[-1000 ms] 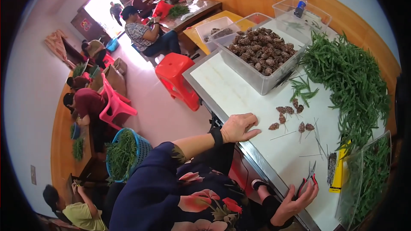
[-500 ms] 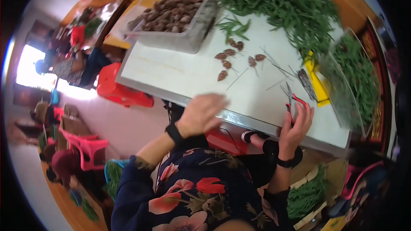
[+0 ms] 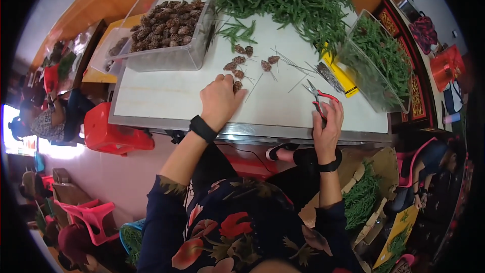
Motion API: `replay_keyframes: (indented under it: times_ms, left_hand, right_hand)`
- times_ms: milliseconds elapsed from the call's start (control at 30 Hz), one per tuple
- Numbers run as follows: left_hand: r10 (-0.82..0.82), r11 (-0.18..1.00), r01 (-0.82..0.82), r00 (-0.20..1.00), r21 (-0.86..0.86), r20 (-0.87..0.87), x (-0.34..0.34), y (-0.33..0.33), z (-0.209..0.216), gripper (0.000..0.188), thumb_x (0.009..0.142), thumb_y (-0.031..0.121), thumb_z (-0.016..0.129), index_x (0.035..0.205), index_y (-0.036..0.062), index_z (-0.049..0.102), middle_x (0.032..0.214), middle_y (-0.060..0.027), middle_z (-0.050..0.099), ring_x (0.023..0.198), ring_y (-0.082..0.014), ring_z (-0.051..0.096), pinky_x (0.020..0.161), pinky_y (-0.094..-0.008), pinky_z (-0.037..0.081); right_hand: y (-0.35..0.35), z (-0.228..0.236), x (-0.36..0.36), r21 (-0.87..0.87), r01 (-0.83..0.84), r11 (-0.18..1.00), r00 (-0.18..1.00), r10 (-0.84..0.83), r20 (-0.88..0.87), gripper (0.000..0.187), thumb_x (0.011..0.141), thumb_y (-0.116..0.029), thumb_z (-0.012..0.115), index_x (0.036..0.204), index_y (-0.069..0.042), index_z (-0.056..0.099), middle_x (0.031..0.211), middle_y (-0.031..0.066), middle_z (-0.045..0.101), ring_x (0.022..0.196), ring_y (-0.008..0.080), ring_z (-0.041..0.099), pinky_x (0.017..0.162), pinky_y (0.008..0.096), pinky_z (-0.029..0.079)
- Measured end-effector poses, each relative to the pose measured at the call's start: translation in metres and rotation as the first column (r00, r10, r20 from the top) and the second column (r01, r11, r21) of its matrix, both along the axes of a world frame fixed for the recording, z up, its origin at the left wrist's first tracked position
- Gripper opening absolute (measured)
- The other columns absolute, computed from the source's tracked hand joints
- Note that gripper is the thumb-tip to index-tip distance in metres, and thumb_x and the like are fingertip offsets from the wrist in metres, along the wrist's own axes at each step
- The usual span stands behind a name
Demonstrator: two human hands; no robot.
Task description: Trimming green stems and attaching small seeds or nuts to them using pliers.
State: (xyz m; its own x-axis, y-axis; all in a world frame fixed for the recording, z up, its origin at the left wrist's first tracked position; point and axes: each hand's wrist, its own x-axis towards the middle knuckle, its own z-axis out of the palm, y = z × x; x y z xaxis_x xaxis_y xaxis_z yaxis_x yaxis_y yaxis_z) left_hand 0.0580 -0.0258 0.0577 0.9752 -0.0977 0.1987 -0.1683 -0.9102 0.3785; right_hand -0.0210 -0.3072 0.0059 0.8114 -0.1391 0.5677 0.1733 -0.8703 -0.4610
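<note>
My left hand [image 3: 218, 102] is over the table near its front edge, fingers bent and thumb held apart. A small brown pine cone [image 3: 237, 87] lies between its thumb and fingers; I see no firm grip on it. Several more pine cones [image 3: 231, 65] with thin wire stems are scattered just beyond. On the right, my right hand [image 3: 328, 121] has its fingers round the red and black handles of a pair of pliers [image 3: 314, 91], whose jaws point away from me, slightly apart. Loose wires [image 3: 253, 88] lie between the two hands.
A clear plastic bin [image 3: 189, 60] of pine cones stands at the far left. Green sprigs [image 3: 288, 0] are heaped at the back. Toward the right are a bundle of wires [image 3: 329, 77], a yellow packet [image 3: 339, 73] and a clear bin of greenery [image 3: 384, 60]. People sit farther off.
My left hand has moved forward from the table's front edge to the nearest pine cone. My right hand stays on the pliers. The whole view has shifted and turned a little.
</note>
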Motion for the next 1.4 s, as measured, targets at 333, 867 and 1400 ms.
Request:
replay_keyframes:
  times_ms: [333, 867, 1400]
  left_hand:
    - [-0.107, 0.816, 0.007, 0.984, -0.578, -0.140, -0.044, 0.001, 0.031, 0.023, 0.077, 0.019, 0.077, 0.080, 0.0030, 0.060, 0.063, -0.0053, 0.058, 0.057, -0.0131, 0.055, 0.057, -0.0261, 0.044]
    - [-0.401, 0.912, 0.402, 0.916, -0.085, 0.034, -0.035, -0.059, 0.066, 0.033, 0.076, 0.032, 0.076, 0.088, 0.0051, 0.063, 0.068, -0.0092, 0.063, 0.065, -0.0293, 0.064, 0.057, -0.0410, 0.048]
    - [-0.617, 0.775, 0.591, 0.785, 0.223, 0.063, 0.196, -0.243, -0.021, 0.026, 0.077, 0.012, 0.068, 0.102, 0.0091, 0.066, 0.107, -0.0137, 0.061, 0.093, -0.0372, 0.063, 0.078, -0.0454, 0.052]
  right_hand:
    - [0.052, 0.051, -0.011, 0.327, -0.179, 0.928, 0.970, 0.222, -0.098, 0.026, 0.087, -0.009, 0.067, 0.110, 0.000, 0.062, 0.107, 0.0146, 0.062, 0.097, 0.0241, 0.060, 0.084, 0.0334, 0.048]
    - [0.070, 0.029, 0.004, 0.821, -0.203, 0.533, 0.927, 0.376, -0.015, 0.019, 0.087, -0.005, 0.069, 0.104, 0.001, 0.063, 0.084, 0.0069, 0.069, 0.071, 0.0080, 0.065, 0.058, 0.0207, 0.048]
    - [0.034, -0.006, -0.003, 0.814, -0.272, 0.513, 0.925, 0.373, 0.074, 0.016, 0.087, -0.001, 0.067, 0.102, 0.003, 0.063, 0.082, 0.0047, 0.068, 0.069, 0.0055, 0.061, 0.061, 0.0188, 0.047]
